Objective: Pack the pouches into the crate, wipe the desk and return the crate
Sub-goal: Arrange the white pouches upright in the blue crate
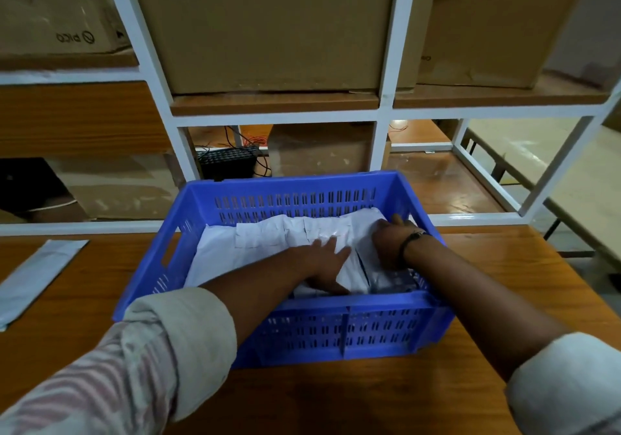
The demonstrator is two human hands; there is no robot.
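A blue slotted plastic crate (346, 330) stands on the wooden desk (336, 394) in front of me. Several white pouches (262, 236) lie packed inside it. My left hand (324, 265) lies flat, fingers straight, pressing on the pouches near the crate's middle. My right hand (391, 238) reaches into the crate's right side, fingers curled around the edge of a white pouch (364, 224); its fingertips are hidden. One more white pouch (37, 275) lies on the desk at the far left, outside the crate.
A white-framed shelf unit (384, 105) with large cardboard boxes (268, 28) stands just behind the desk. A black grid-topped box (228, 162) with wires sits on a lower shelf. The floor and another table's legs show at the right.
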